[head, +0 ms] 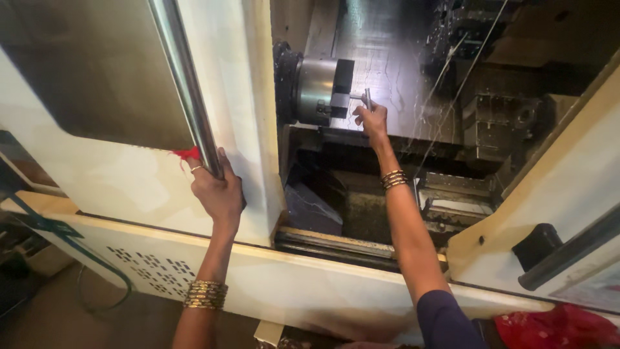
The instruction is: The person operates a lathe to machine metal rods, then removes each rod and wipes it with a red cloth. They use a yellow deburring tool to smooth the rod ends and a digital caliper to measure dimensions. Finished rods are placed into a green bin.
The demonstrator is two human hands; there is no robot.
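Setting: a cream-coloured machine enclosure (336, 291) seen from above, its sliding door (129, 174) pushed to the left, the dark wet work chamber open on the right.
Left hand: left hand (219, 190) is wrapped around the lower end of the door's steel handle bar (187, 90); fingers closed about the bar, a ring on one finger, a stack of gold bangles (205, 295) on the wrist.
Handle bar: long, round, polished, running down the door's right edge at a slight tilt beside the dark window panel (97, 64).
Red scrap: a small bit of red thread or cloth (186, 154) sits on the door just left of the hand, touching the bar.
Right hand: right hand (371, 119) reaches well into the chamber, arm stretched, thinner bangles (392, 179) on the wrist; fingers curled shut around a small metal workpiece (366, 98).
Workpiece: short, silvery, rod-like; it stands at the face of the chuck (320, 90), its top poking out above the fist. Whether it is seated in the chuck jaws, cannot tell.
Chuck: round steel body, dark jaws, mounted at the chamber's left wall, axis pointing right.
Chamber: slanted metal back plate streaked with coolant, tool turret (504, 116) to the right, dark chip trough below.
Foreground: dark blue sleeve (445, 320) at the right upper arm; red cloth (562, 326) at the lower right corner.
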